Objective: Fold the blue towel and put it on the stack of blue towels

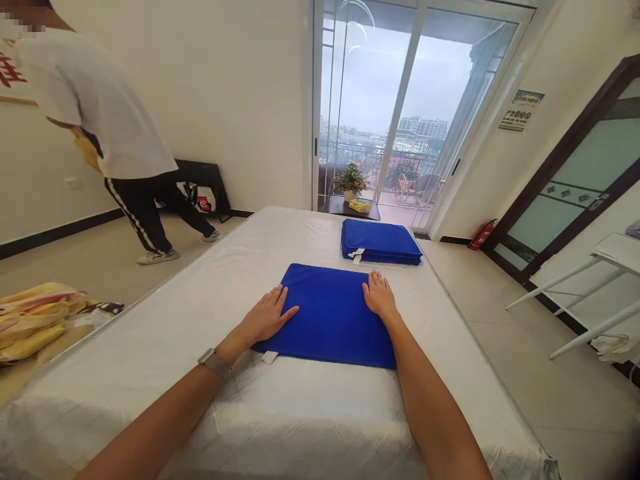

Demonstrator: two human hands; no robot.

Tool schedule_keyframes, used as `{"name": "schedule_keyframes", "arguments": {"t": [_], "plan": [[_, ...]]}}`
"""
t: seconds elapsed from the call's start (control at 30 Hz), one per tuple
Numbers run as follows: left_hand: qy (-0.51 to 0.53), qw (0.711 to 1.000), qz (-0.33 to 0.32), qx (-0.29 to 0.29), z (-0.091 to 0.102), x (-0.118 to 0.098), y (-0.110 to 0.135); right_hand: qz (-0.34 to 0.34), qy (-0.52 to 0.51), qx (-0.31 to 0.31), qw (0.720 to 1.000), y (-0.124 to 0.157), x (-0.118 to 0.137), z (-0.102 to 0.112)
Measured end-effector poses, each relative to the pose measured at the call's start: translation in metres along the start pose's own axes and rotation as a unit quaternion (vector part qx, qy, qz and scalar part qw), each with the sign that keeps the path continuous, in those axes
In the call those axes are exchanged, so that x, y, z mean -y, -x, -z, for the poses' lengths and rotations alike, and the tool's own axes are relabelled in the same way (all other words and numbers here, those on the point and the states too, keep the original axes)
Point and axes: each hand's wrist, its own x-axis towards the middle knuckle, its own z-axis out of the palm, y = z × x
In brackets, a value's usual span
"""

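Note:
A flat blue folded cloth [330, 320] lies on the white plastic-covered mattress [200, 333], a small white label sticking out at its near left edge. My left hand [267, 315] rests flat on the cloth's left side, fingers spread. On the upper right corner of the same cloth lies my right hand [379, 295], palm down with fingers stretched out. Just beyond, a stack of folded blue cloths [383, 240] sits near the mattress's far right edge, with white labels showing at its front left.
A person [100, 113] in a white shirt stands leaning at the left, by a black stand [213, 187]. Yellow bundles [35, 323] lie on the floor there. Past the mattress, a small table [367, 212] holds a plant. A white-legged table [595, 287] is at right.

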Motion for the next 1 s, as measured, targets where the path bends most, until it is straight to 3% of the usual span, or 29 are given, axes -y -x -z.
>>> {"name": "schedule_keyframes", "arguments": {"t": [0.1,0.17,0.27,0.43,0.5,0.57,0.7,0.9,1.0], "plan": [[-0.044,0.999,-0.004,0.009,0.006,0.001,-0.010,-0.008,-0.026,0.029,0.999,-0.002,-0.001,0.000],[-0.073,0.997,-0.002,-0.007,0.012,-0.010,-0.023,-0.010,-0.035,0.031,0.999,-0.003,-0.002,-0.001],[-0.096,0.992,-0.054,-0.058,0.017,-0.053,-0.051,-0.007,-0.045,0.025,0.999,-0.003,-0.003,-0.002],[-0.060,0.971,-0.199,-0.118,0.006,-0.153,-0.105,0.004,-0.035,0.015,0.999,-0.001,-0.004,-0.003],[-0.043,0.968,-0.217,-0.120,-0.003,-0.177,-0.122,0.014,-0.027,0.017,0.999,-0.001,-0.005,-0.003],[-0.030,0.972,-0.209,-0.106,-0.011,-0.184,-0.133,0.014,-0.025,0.020,0.999,-0.001,-0.005,-0.003],[-0.011,0.990,-0.122,-0.062,-0.019,-0.155,-0.138,-0.004,-0.034,0.014,0.999,-0.003,-0.004,-0.004],[0.003,0.999,0.029,-0.016,-0.006,-0.063,-0.119,-0.012,-0.033,0.024,0.999,-0.003,-0.004,-0.003],[0.017,0.997,0.074,-0.013,-0.001,-0.030,-0.109,-0.014,-0.023,0.028,0.999,-0.003,-0.005,-0.002]]}}
